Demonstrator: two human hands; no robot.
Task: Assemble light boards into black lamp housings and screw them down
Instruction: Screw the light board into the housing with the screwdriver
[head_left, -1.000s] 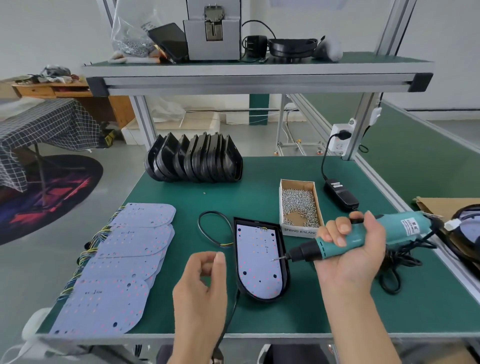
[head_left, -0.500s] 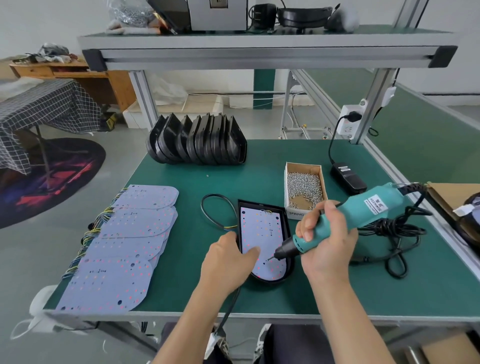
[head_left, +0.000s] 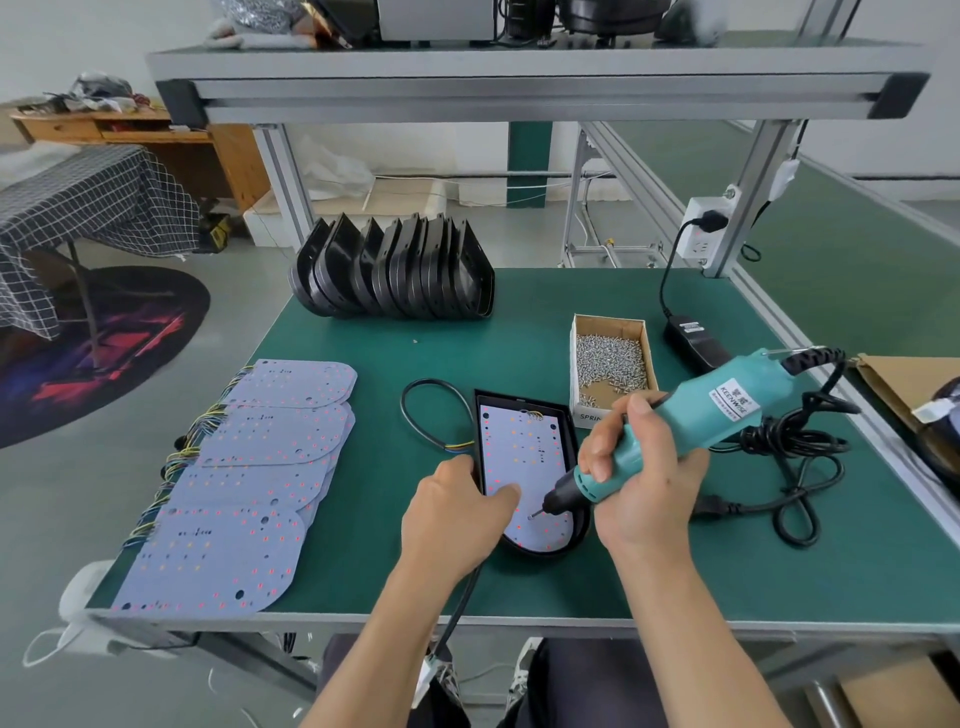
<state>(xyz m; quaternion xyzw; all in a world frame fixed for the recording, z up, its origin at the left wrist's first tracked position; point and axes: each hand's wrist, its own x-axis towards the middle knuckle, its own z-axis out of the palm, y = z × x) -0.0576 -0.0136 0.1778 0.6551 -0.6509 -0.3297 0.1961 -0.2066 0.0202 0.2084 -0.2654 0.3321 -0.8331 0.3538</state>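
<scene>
The left hand (head_left: 457, 512) has come down onto the near left edge of the black lamp housing (head_left: 574, 441), fingers flat on the light board (head_left: 522, 467) seated inside it, pinning both to the bench (head_left: 519, 343). The right hand (head_left: 644, 473), wrapped round the electric screwdriver (head_left: 691, 426), has tilted the tool downward; the bit now meets the board's near end. Judgement: fastening of this board is beginning. Beyond lie the screw box (head_left: 610, 358), loose boards (head_left: 249, 478) at left, and stacked housings (head_left: 395, 270) farthest.
</scene>
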